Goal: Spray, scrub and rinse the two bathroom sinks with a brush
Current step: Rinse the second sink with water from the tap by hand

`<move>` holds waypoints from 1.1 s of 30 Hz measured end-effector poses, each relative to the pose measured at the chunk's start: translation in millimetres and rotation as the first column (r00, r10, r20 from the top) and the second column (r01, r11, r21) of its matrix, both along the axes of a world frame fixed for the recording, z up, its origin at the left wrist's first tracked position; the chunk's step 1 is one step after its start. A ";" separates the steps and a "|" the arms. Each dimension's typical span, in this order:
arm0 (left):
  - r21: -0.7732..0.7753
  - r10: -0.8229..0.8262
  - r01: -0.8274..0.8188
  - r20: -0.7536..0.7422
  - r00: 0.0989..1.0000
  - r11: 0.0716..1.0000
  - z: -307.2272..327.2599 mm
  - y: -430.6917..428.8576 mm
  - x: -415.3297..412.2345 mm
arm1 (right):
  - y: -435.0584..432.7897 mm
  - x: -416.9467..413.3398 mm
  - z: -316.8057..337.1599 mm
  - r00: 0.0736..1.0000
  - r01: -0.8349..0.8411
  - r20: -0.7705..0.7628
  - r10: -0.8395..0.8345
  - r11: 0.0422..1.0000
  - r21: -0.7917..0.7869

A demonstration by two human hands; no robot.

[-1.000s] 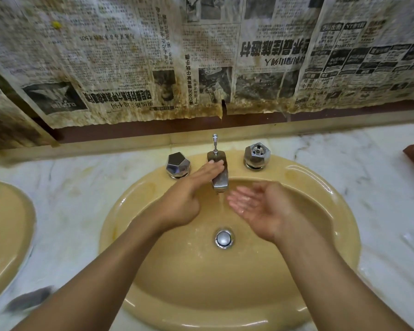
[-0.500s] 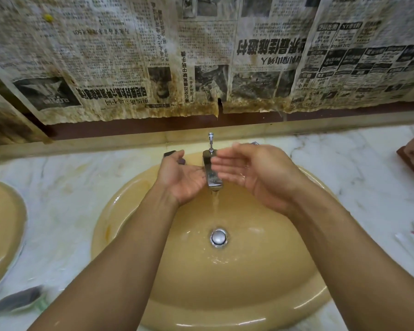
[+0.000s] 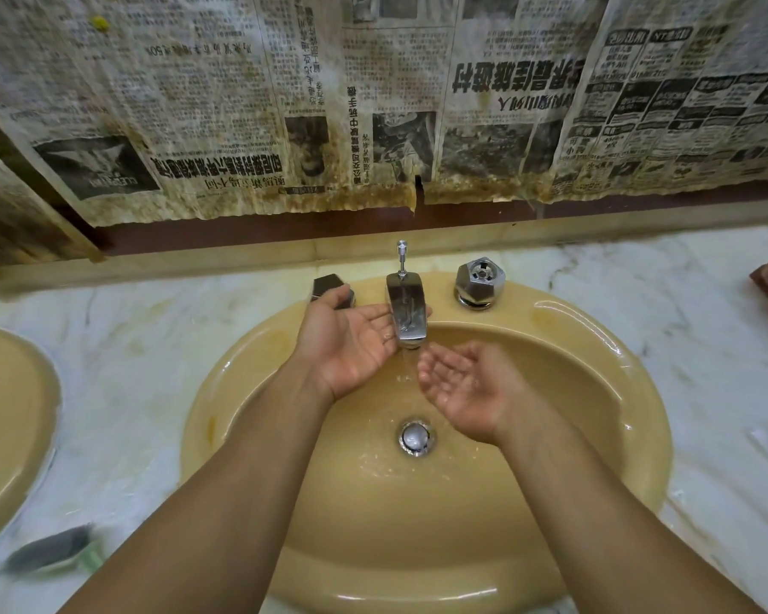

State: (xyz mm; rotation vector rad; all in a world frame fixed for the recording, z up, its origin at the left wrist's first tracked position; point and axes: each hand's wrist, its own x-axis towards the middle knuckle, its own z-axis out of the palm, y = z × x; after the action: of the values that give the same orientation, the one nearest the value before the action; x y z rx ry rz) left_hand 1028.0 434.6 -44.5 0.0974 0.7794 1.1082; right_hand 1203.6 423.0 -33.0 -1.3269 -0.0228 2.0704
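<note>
Neither grip is closed on anything. The left hand (image 3: pixel 351 347) lies palm up with its fingers spread, reaching behind the faucet spout (image 3: pixel 406 312). The right hand (image 3: pixel 462 387) is loosely cupped, empty, beside the running water. Below them the yellow sink (image 3: pixel 586 405) is wet around its drain (image 3: pixel 415 436), and no foam shows. This looks like the rinse, or hand washing afterwards, so this basin seems nearly done.

A dark blurred object (image 3: pixel 49 553), possibly the brush, lies on the marble worktop (image 3: pixel 129 370), well apart from both hands. Only the edge of the second sink (image 3: pixel 10 414) shows, so its state cannot be told.

The stained newspaper (image 3: pixel 240 126) on the wall carries Chinese headlines hung upside down, which cannot be read reliably. No brand is visible.
</note>
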 end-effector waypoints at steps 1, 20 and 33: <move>0.011 -0.005 0.005 0.048 0.999 1.000 -1.8 2.9 0.9 | 1.4 6.1 11.0 0.998 -0.026 0.064 0.022 0.998 0.059; -0.010 -0.068 0.068 0.015 0.998 0.998 11.5 -8.3 2.7 | -5.3 -0.1 -0.5 0.973 -0.062 0.230 0.036 0.992 0.108; -0.127 0.216 -0.188 0.260 0.941 0.974 -4.5 28.7 -0.2 | -4.6 9.1 30.6 0.999 -0.032 0.044 0.026 0.991 0.127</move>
State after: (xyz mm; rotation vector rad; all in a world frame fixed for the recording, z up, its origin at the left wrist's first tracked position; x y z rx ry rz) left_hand 1027.7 463.3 -49.0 -0.2225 0.6043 1.2435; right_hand 1212.6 418.4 -2.4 -1.2987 -0.1912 2.0290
